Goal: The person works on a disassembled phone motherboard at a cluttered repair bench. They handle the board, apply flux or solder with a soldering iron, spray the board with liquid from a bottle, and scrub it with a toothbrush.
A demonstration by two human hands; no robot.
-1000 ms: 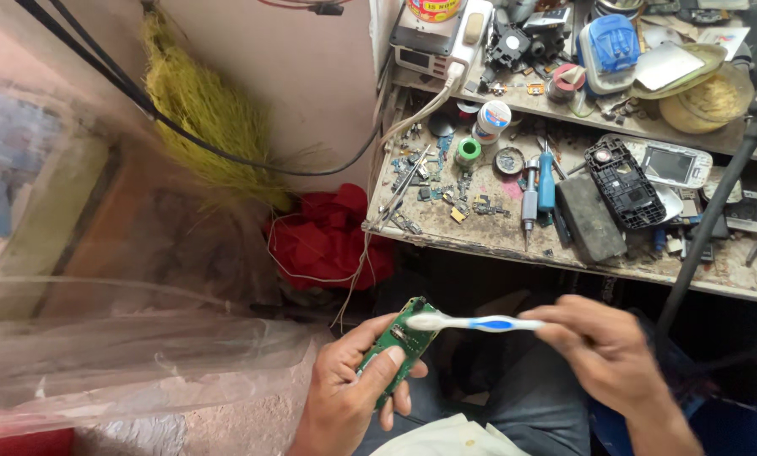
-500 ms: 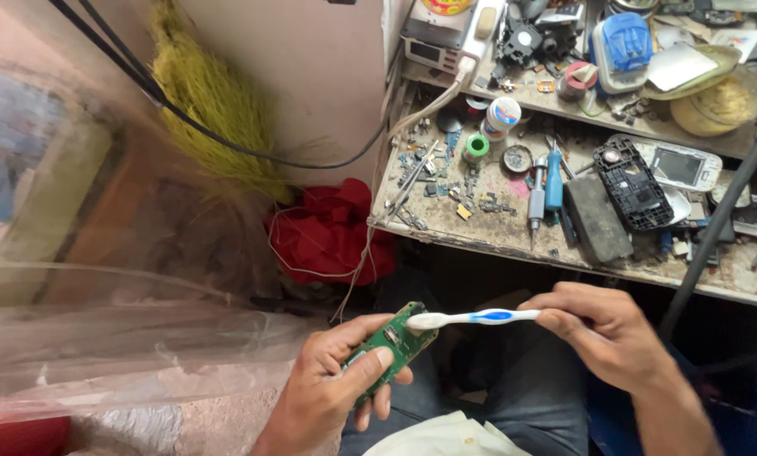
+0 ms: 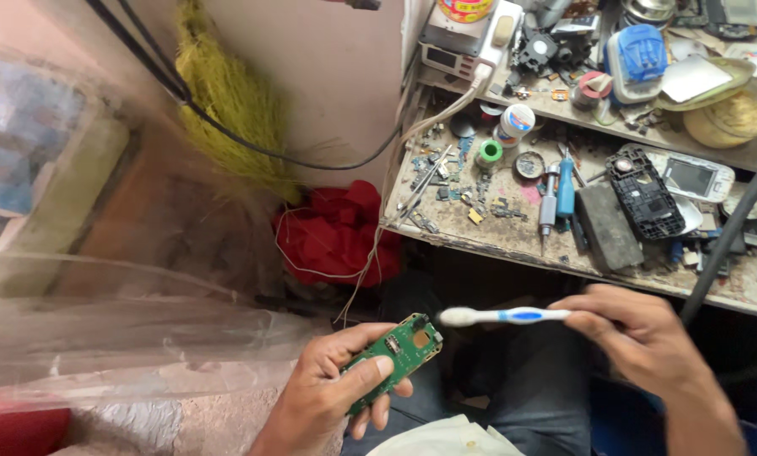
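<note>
The left hand (image 3: 336,384) grips a small green circuit board (image 3: 399,355), thumb pressed across its face, fingers curled beneath. The right hand (image 3: 640,338) pinches the handle of a white and blue toothbrush (image 3: 501,317), held level, its bristle head just above and right of the board's top corner. Both sit below the cluttered worktop (image 3: 513,241).

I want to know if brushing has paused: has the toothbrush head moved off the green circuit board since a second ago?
Yes. The toothbrush head now sits just off the circuit board's top right corner; earlier it lay across the board held in the left hand.
</note>
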